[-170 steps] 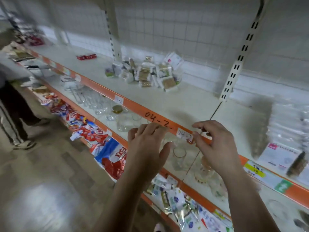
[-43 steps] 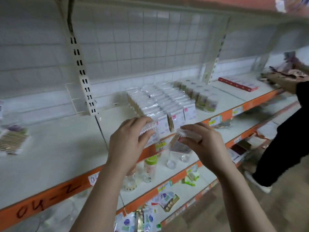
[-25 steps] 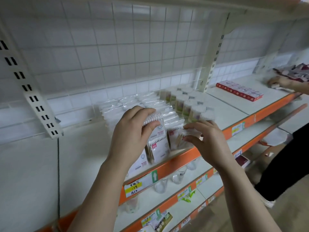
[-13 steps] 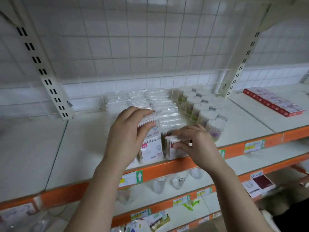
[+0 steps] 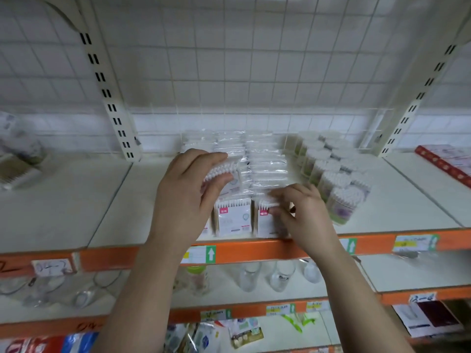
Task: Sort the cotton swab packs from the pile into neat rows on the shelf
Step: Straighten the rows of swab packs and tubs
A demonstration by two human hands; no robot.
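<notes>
Right hand (image 5: 305, 215), fingers pinched on top of clear-wrapped cotton swab pack (image 5: 266, 220), has lowered it upright just behind orange shelf edge (image 5: 254, 250), fronting right row (image 5: 265, 161). Left hand (image 5: 186, 197) grips second pack (image 5: 221, 171) farther behind edge, unplaced; likely next.

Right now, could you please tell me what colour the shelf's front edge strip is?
The strip is orange, best in the head view.
</notes>
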